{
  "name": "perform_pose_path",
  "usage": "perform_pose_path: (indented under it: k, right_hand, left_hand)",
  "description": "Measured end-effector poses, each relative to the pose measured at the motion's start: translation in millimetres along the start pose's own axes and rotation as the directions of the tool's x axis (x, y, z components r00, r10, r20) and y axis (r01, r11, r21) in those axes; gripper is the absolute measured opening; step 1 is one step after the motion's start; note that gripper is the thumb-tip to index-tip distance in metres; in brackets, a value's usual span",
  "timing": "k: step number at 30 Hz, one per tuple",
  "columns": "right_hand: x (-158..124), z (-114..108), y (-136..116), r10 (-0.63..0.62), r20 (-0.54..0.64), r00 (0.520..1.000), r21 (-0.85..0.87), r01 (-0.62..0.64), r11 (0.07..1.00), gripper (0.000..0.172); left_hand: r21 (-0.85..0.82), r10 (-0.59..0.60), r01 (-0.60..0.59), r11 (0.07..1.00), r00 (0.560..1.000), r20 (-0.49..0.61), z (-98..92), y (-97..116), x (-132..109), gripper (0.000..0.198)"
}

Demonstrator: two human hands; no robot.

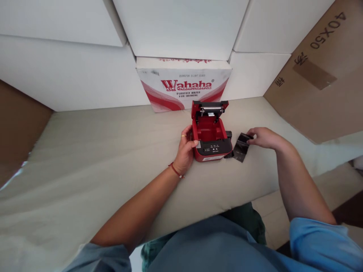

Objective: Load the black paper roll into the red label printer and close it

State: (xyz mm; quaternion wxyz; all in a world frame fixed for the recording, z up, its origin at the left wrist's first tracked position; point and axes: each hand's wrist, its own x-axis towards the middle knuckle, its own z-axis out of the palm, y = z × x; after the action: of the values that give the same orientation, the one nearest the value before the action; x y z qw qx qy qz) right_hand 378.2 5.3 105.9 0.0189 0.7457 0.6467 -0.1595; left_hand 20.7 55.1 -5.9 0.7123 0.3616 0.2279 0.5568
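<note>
A small red and black device (214, 148) stands on the cloth-covered table with its lid (210, 109) raised and its red inside showing. My left hand (185, 149) grips its left side, the thumb on the front left corner of the black panel. To the right of the device, my right hand (259, 137) pinches the upper right corner of a dark, shiny flat piece (241, 148). Some black items (228, 134) lie partly hidden against the device's right side.
Behind the device stands a white and red Wahaha carton (187, 88), with white boxes (181, 26) stacked behind it. A large brown carton (326, 90) closes off the right side; another brown surface (19, 132) is at the far left. The table's front edge runs near my body.
</note>
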Motion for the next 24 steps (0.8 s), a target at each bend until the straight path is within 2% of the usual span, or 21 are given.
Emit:
perform_pose_path:
  k: [2, 5, 7, 9, 11, 13, 15, 17, 19, 21, 24]
  right_hand:
    - [5.2, 11.1, -7.0, -0.028, -0.029, 0.999, 0.02, 0.028, 0.999, 0.034]
    - [13.3, 22.3, -32.7, -0.092, -0.152, 0.984, 0.061, 0.102, 0.993, 0.047]
    - [22.0, 30.6, -55.0, -0.156, -0.184, 0.97, 0.063, 0.17, 0.983, 0.049]
    - [30.6, 38.2, -74.1, -0.202, -0.151, 0.968, 0.052, 0.212, 0.976, 0.047]
    - [33.6, 39.4, -82.0, -0.216, -0.125, 0.968, 0.043, 0.223, 0.974, 0.043]
    - [26.5, 28.9, -74.0, -0.222, -0.132, 0.966, 0.063, 0.232, 0.971, 0.036]
    - [8.6, 5.6, -52.6, -0.227, -0.153, 0.962, 0.171, 0.252, 0.952, 0.032]
    - [-16.2, -25.6, -28.3, -0.223, -0.152, 0.963, 0.352, 0.263, 0.898, 0.042]
    - [-40.6, -55.6, -14.8, -0.195, -0.144, 0.97, 0.462, 0.24, 0.854, 0.054]
    - [-55.6, -75.5, -20.9, -0.229, -0.106, 0.968, 0.578, 0.247, 0.777, 0.054]
    - [-49.9, -79.0, -62.8, -0.384, -0.031, 0.923, 0.654, 0.31, 0.69, 0.051]
  left_hand:
    - [0.007, 0.0, 0.0, 1.0, 1.0, 0.003, 0.2, 0.4, 0.1, 0.07]
    - [0.02, 0.0, 0.0, 1.0, 1.0, 0.0, 0.3, 1.3, -0.5, 0.07]
    - [0.019, -0.003, 0.003, 1.0, 1.0, -0.006, 0.2, 2.0, -1.1, 0.069]
    - [0.013, -0.01, 0.01, 1.0, 1.0, -0.006, 0.2, 2.7, -1.7, 0.069]
    - [0.008, -0.02, 0.02, 1.0, 1.0, 0.0, 0.3, 3.0, -2.0, 0.07]
    - [0.001, -0.023, 0.023, 1.0, 1.0, -0.001, 0.7, 2.8, -1.7, 0.071]
    - [-0.009, -0.015, 0.015, 1.0, 1.0, -0.009, 1.2, 1.8, -0.9, 0.071]
    - [-0.022, -0.006, 0.006, 1.0, 1.0, -0.018, 1.7, 0.3, 0.1, 0.071]
    - [-0.032, 0.0, -0.001, 0.999, 1.0, -0.023, 1.9, -1.3, 0.8, 0.071]
    - [-0.036, 0.002, -0.003, 0.999, 1.0, -0.02, 1.8, -2.7, 1.4, 0.071]
    - [-0.039, 0.002, -0.002, 0.999, 1.0, -0.009, 1.5, -3.8, 2.1, 0.072]
